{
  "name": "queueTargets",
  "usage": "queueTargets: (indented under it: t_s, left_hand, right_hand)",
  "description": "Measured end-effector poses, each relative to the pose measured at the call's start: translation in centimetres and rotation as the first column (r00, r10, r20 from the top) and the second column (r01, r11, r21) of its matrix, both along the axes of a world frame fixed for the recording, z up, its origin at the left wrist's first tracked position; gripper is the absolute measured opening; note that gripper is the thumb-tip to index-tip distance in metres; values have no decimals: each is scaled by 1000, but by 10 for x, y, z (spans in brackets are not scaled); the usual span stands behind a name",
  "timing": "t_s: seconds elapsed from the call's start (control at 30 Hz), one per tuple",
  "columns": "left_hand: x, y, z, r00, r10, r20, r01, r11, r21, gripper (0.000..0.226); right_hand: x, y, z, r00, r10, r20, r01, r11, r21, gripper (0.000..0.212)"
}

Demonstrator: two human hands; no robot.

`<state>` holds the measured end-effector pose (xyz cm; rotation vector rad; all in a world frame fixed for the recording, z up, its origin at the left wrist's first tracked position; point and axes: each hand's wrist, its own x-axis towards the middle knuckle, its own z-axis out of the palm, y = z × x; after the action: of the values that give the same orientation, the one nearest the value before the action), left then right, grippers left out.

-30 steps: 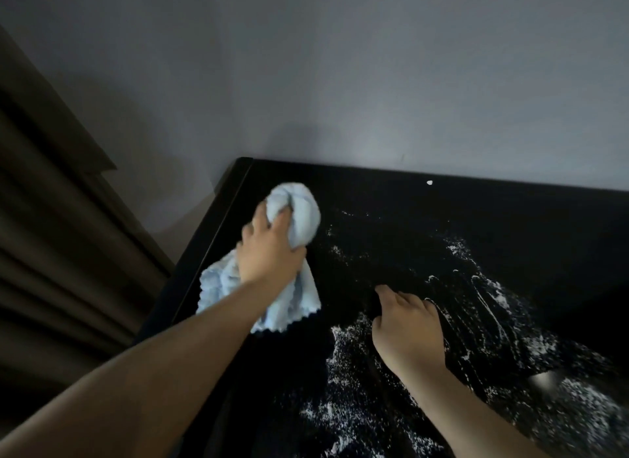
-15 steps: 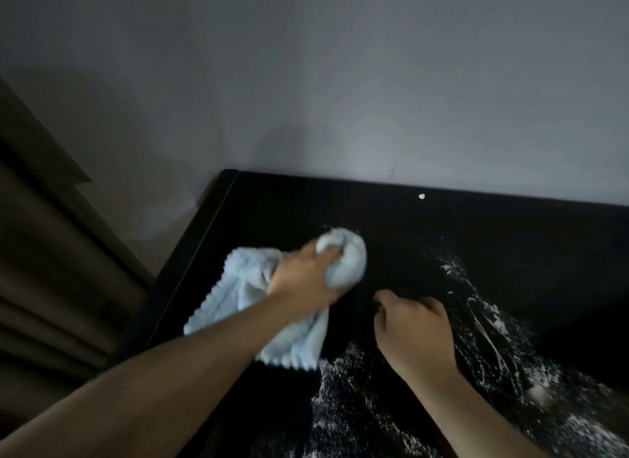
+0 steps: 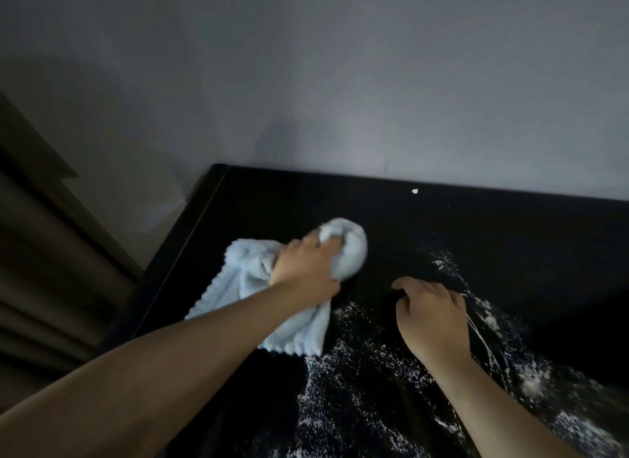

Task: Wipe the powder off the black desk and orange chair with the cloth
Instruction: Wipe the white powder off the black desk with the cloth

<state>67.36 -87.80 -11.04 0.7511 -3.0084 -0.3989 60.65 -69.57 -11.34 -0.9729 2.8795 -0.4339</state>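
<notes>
My left hand (image 3: 306, 270) grips a bunched light blue cloth (image 3: 258, 294) and presses it on the black desk (image 3: 272, 198). The cloth's balled end sticks out past my fingers toward the right. My right hand (image 3: 430, 316) rests on the desk just right of the cloth, fingers curled loosely, holding nothing. White powder (image 3: 360, 372) is scattered over the desk between and in front of my hands, with more streaked to the right of my right hand. The orange chair is not in view.
A grey wall (image 3: 340, 83) rises right behind the desk's far edge. A small white speck (image 3: 414, 191) lies near that edge. Brown curtain folds (image 3: 41, 270) hang to the left of the desk's left edge.
My left hand has swept the cloth from the desk's left edge rightward toward the powder and my right hand. The right hand has hardly moved.
</notes>
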Motion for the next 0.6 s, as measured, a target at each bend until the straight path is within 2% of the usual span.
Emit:
queueTargets:
  t_s: [0.07, 0.1, 0.13, 0.2, 0.27, 0.3, 0.37, 0.43, 0.5, 0.6]
  left_hand:
    - [7, 11, 2, 989, -104, -101, 128, 955, 267, 67]
    - [8, 9, 6, 981, -88, -174, 145, 926, 349, 65]
    - [7, 3, 9, 972, -41, -233, 121, 933, 340, 65]
    - [0, -18, 14, 959, 98, -265, -66, 990, 127, 68]
    - [-8, -42, 17, 938, 273, -214, -289, 956, -49, 72]
    - [-12, -52, 16, 913, 374, -163, -385, 922, -36, 74]
    - [-23, -66, 14, 818, 575, -34, -568, 815, 117, 80]
    - [-35, -70, 8, 743, 669, 26, -657, 721, 221, 85]
    - [-44, -66, 5, 767, 642, 15, -630, 748, 211, 86]
    - [-56, -50, 5, 906, 423, -5, -418, 895, 154, 82]
  right_hand:
    - [0, -1, 1, 1000, 4, -9, -5, 1000, -28, 35]
    - [-1, -2, 2, 1000, 5, -14, -5, 999, -42, 35]
    - [-2, -2, 2, 1000, 7, -13, -7, 999, -53, 34]
    - [-6, -4, 2, 1000, 17, -10, -17, 998, -60, 34]
    - [-10, -6, 1, 1000, 23, 0, -23, 998, -63, 34]
    - [-11, -7, 1, 1000, 23, 10, -22, 997, -68, 35]
    - [-14, -10, 0, 999, 24, 25, -22, 997, -78, 35]
    - [-18, -10, 1, 999, 23, 24, -20, 995, -96, 35]
    - [-24, -7, 1, 1000, 9, 25, -6, 993, -121, 34]
    - [-32, -1, 2, 1000, -5, 26, 8, 993, -120, 33]
